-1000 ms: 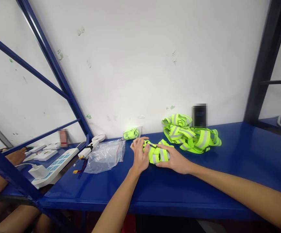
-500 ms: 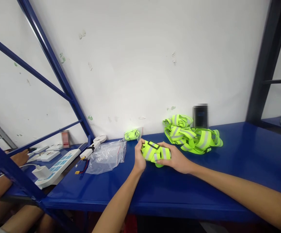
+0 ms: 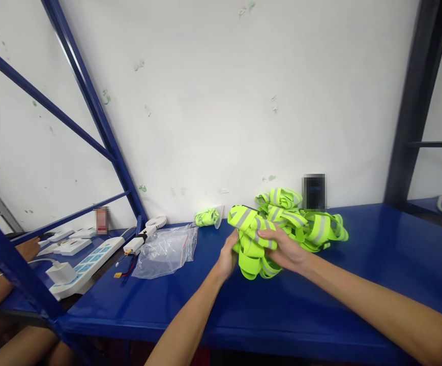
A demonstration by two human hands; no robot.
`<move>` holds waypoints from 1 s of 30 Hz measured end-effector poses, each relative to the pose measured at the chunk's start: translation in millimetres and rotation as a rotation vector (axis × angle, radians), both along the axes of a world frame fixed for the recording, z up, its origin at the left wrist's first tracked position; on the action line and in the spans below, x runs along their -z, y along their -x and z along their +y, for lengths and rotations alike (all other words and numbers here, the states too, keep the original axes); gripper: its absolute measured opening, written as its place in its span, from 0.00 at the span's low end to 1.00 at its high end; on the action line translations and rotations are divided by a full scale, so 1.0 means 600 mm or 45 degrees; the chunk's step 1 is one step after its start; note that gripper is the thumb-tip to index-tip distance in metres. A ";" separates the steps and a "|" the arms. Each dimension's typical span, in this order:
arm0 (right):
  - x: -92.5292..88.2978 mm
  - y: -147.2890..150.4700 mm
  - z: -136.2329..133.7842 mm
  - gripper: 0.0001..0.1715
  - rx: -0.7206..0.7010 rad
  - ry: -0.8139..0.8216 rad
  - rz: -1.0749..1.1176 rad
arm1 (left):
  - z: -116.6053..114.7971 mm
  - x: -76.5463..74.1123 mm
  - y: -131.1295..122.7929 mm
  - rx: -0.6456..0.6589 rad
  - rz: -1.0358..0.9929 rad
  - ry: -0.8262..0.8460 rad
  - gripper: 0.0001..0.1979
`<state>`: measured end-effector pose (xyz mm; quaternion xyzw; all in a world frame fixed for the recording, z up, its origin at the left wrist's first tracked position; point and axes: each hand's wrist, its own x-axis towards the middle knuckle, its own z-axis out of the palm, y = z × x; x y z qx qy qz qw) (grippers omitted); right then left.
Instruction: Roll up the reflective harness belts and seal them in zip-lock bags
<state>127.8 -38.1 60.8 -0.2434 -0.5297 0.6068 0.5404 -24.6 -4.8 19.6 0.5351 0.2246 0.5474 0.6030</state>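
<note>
Person's L hand (image 3: 228, 256) & R hand (image 3: 286, 250) had fingers gripping a yellow-green strap bundle (image 3: 250, 240) from either side, over the blue surface (image 3: 159, 305), loops hanging below. Strap pile (image 3: 322, 227) lay just behind, to R; clear plastic bag (image 3: 163, 251) lay L, apart from hands.
</note>
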 end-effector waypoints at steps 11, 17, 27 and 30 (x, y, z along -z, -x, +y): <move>0.024 -0.023 0.047 0.36 0.714 -0.570 -0.644 | -0.009 0.018 -0.006 0.209 -0.048 0.374 0.30; 0.025 -0.025 0.051 0.35 0.939 -0.734 -0.707 | -0.002 0.029 0.012 0.217 0.045 0.395 0.29; 0.048 -0.077 0.078 0.36 0.810 -1.514 -1.106 | -0.044 0.001 0.029 0.185 0.067 0.431 0.27; 0.063 -0.074 0.084 0.39 0.715 -1.625 -1.326 | -0.070 0.001 0.036 0.065 0.008 0.534 0.19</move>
